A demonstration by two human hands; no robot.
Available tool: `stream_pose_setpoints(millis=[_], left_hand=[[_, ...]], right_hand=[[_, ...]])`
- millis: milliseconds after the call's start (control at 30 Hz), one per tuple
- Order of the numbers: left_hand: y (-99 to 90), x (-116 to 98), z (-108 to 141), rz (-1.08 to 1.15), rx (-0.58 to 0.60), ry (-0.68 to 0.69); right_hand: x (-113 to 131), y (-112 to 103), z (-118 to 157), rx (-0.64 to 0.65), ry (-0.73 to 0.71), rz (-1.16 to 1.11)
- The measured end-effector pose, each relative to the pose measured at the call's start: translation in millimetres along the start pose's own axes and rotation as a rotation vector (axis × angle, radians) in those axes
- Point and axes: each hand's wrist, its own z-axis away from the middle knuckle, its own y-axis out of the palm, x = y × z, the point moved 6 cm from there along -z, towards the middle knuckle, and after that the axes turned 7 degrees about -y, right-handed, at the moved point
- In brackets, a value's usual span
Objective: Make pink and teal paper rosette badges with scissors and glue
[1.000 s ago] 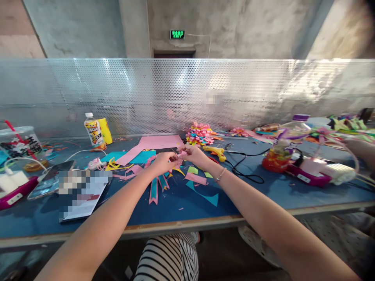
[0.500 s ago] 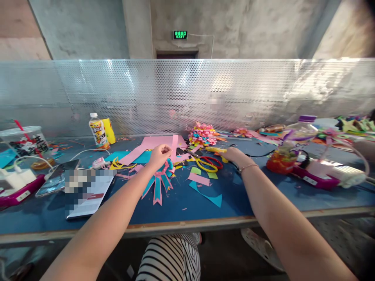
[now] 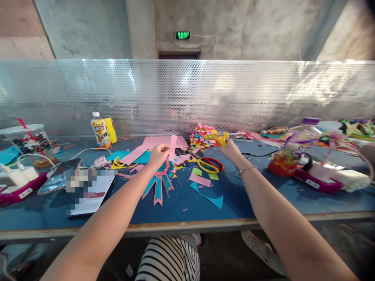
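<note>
A narrow pink paper strip stands up from the closed fingers of my left hand. Under that hand lies a pink and blue paper rosette with pointed tails. My right hand is wrapped round a yellow glue gun, its nozzle pointing left in front of a pile of pink, yellow and blue paper loops. Scissors with red and yellow handles rest on the blue table between my hands. Pink paper sheets lie behind my left hand.
At the left are a bottle, a plastic cup, a phone and a tablet. A jar with red liquid and a magenta power strip stand at the right. Paper scraps lie in front.
My right hand has lifted the yellow glue gun off the table and brought it up beside the paper pile. My left hand has barely moved.
</note>
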Motion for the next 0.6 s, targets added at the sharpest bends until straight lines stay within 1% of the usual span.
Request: stream_pose_setpoints(millis=[67,100,167,233,300,400,600], left_hand=[[0.3,-3,2,-0.027,0.005,0.009],[0.3,-4,4,-0.047,0.004,0.012],[-0.3,-8,7,-0.103,-0.007,0.020],[-0.3,-11,10,-0.165,-0.008,0.033],[0.5,-12,11,-0.209,0.004,0.048],[2.2,-12,11,-0.227,0.021,0.073],[5.1,-9,8,-0.187,0.036,0.090]], right_hand=[[14,-10,5,-0.082,0.085,-0.091],[24,-16,8,-0.140,0.102,-0.147],[47,-26,15,-0.235,0.073,-0.199],[69,-33,22,-0.284,0.022,-0.192],[84,-34,26,-0.286,-0.013,-0.165],[97,-32,28,-0.258,-0.048,-0.118],[102,-26,28,-0.192,-0.074,-0.060]])
